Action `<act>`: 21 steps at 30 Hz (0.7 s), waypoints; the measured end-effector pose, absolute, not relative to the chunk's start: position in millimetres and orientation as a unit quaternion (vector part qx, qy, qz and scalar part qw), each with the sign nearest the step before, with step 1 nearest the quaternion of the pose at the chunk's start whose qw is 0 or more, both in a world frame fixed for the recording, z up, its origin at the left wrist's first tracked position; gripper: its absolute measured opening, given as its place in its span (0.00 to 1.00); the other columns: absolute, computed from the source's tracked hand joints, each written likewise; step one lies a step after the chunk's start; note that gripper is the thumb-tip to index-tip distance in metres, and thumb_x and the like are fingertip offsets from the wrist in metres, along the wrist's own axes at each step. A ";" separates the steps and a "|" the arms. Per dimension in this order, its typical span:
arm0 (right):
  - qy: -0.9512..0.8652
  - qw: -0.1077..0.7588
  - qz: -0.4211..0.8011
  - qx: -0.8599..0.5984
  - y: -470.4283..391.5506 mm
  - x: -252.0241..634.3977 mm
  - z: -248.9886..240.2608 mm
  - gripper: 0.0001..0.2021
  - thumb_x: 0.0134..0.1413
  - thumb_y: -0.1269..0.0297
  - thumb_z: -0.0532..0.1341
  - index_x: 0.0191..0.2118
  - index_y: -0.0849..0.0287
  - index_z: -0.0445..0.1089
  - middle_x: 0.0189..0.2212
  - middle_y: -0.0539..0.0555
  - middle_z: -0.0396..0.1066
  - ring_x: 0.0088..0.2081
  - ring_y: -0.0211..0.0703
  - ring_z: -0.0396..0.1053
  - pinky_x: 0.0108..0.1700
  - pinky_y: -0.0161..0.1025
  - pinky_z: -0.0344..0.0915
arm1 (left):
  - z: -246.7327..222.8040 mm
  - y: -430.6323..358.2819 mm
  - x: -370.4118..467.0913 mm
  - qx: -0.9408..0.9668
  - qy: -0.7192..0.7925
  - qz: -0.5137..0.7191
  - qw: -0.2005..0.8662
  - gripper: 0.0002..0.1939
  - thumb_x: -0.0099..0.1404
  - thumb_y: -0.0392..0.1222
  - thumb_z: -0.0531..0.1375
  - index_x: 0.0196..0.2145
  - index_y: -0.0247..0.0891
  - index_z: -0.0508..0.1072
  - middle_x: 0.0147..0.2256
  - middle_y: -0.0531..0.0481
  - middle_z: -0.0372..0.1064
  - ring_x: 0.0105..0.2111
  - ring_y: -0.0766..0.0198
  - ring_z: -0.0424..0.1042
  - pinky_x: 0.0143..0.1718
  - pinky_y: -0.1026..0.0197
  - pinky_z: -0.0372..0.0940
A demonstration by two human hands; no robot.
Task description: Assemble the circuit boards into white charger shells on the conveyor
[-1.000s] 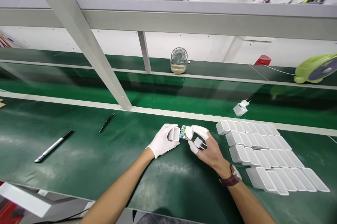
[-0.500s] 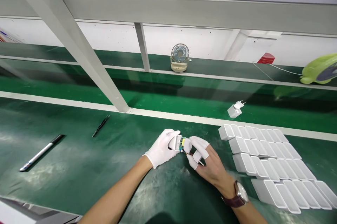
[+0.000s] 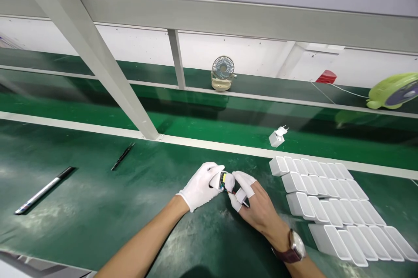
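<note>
My left hand [image 3: 200,186], in a white glove, is closed around a white plastic charger housing [image 3: 214,181]. A small circuit board [image 3: 222,180] with a yellow part sticks out of the housing's open right end. My right hand [image 3: 250,195], with white finger covers and a wristwatch, grips a white plug cap [image 3: 241,195] between thumb and fingers. Short wires run between the cap and the board. The right index fingertip is beside the board's end, where a rounded white piece [image 3: 230,181] shows; whether they touch, I cannot tell.
Several rows of white open-ended housings [image 3: 333,208] stand at my right. Behind them sits a charger with plug prongs [image 3: 277,137]. A marker pen [image 3: 44,191] and black tweezers-like tool [image 3: 123,156] lie left. A slanted metal post [image 3: 98,65], small fan [image 3: 222,73] and green fan [image 3: 393,91] are beyond.
Both hands stay on the same parts. My right hand has shifted slightly left, closer to my left hand. The whole view has turned a little.
</note>
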State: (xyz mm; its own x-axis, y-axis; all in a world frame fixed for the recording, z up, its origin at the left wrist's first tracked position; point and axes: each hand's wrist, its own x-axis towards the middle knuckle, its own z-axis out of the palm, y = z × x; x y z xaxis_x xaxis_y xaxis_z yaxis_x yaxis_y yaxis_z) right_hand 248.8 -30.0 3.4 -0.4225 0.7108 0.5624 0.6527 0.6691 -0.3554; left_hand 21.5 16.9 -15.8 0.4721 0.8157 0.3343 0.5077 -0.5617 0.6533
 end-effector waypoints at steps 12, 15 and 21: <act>-0.845 0.335 0.009 -0.418 -29.9 245.5 3.3 0.36 0.62 0.71 0.59 0.71 0.60 0.43 0.55 0.64 0.67 0.59 0.58 0.64 0.57 0.57 0.69 | -19.1 18.4 22.5 0.820 0.402 0.321 0.253 0.35 0.56 0.30 0.65 0.59 0.45 0.63 0.54 0.42 0.61 0.55 0.54 0.66 0.58 0.50 0.66; -0.848 0.336 0.011 -0.410 -29.9 245.7 3.3 0.35 0.63 0.71 0.59 0.71 0.61 0.43 0.56 0.65 0.67 0.60 0.58 0.63 0.57 0.58 0.69 | -19.2 18.9 22.4 0.818 0.400 0.323 0.257 0.35 0.55 0.30 0.66 0.59 0.45 0.64 0.54 0.43 0.61 0.54 0.54 0.66 0.58 0.49 0.67; -0.846 0.334 0.016 -0.415 -29.4 245.8 -0.4 0.36 0.63 0.70 0.59 0.71 0.61 0.42 0.56 0.65 0.67 0.62 0.60 0.61 0.58 0.60 0.68 | -20.7 19.4 22.0 0.819 0.392 0.332 0.256 0.33 0.58 0.35 0.67 0.59 0.45 0.63 0.54 0.43 0.61 0.55 0.53 0.65 0.59 0.48 0.65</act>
State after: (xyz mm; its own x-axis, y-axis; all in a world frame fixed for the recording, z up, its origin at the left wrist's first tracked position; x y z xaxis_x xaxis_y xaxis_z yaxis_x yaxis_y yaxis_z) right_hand 245.8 -29.4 -0.4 -0.4318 0.7129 0.5526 0.6919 0.6548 -0.3040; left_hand 22.0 19.4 -20.7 0.4725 0.8121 0.3423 0.4721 -0.5612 0.6798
